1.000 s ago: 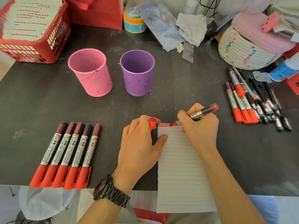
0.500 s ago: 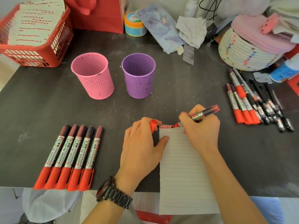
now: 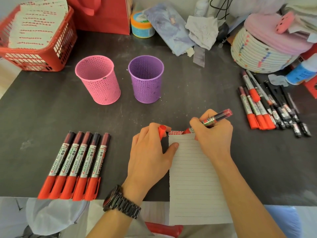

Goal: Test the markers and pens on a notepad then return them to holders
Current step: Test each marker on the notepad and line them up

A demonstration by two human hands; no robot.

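Note:
A lined notepad sheet [image 3: 193, 177] lies at the table's front edge, with a row of red marks along its top. My right hand [image 3: 212, 134] grips an uncapped red marker [image 3: 211, 120], its tip on the sheet's top edge. My left hand [image 3: 152, 152] holds the red cap [image 3: 161, 131] in curled fingers while its thumb presses the sheet's left edge. Several capped red markers [image 3: 77, 165] lie in a row to the left. More markers and pens [image 3: 269, 107] lie in a pile at the right. A pink holder [image 3: 97, 79] and a purple holder [image 3: 146, 79] stand upright behind, nothing visible inside them.
A red basket [image 3: 39, 57] with papers sits at the back left, next to a red bag [image 3: 106, 14]. A round tub [image 3: 141, 25], a pouch [image 3: 169, 28], crumpled cloth and a white woven basket [image 3: 257, 52] crowd the back edge. A glue bottle [image 3: 301, 71] lies far right.
The marker tip has stayed at the sheet's top edge with only slight motion. The view has shifted a little; both hands keep their holds.

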